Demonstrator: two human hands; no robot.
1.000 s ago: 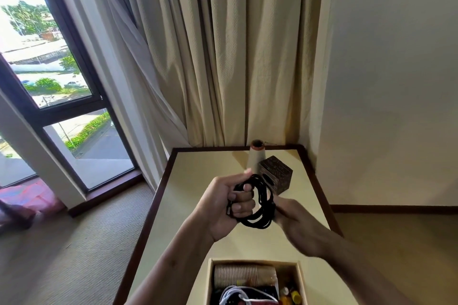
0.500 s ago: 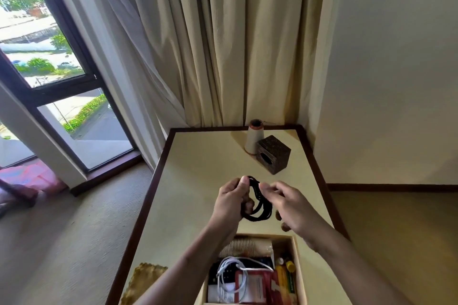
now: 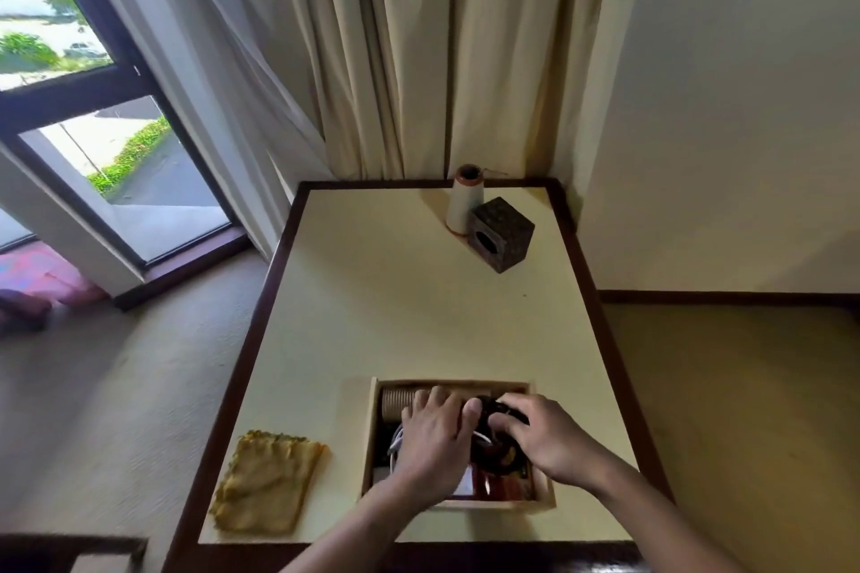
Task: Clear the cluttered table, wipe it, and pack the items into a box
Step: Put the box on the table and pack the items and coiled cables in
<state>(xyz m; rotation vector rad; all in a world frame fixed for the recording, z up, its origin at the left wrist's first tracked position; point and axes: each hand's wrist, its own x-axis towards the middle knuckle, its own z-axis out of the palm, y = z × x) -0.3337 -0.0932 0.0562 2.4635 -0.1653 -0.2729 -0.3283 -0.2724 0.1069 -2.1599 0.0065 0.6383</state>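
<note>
While both hands pressed black cord (image 3: 495, 456) into box (image 3: 372, 433), lower centre: left hand (image 3: 435, 442) spread flat, right hand (image 3: 542, 435) curled, pinching coil. Cord looked light, floppy; best gripped around whole bundle.

Head view — steep downward, close over table (image 3: 419, 316), edges perhaps warped.

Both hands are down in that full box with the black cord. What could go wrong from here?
The black cord may spring uncoiled or tangle with the white cable, since the box looks crowded. The left hand and right hand hide what lies beneath. The spool and dark cube remain unpacked; room looks scarce.
</note>
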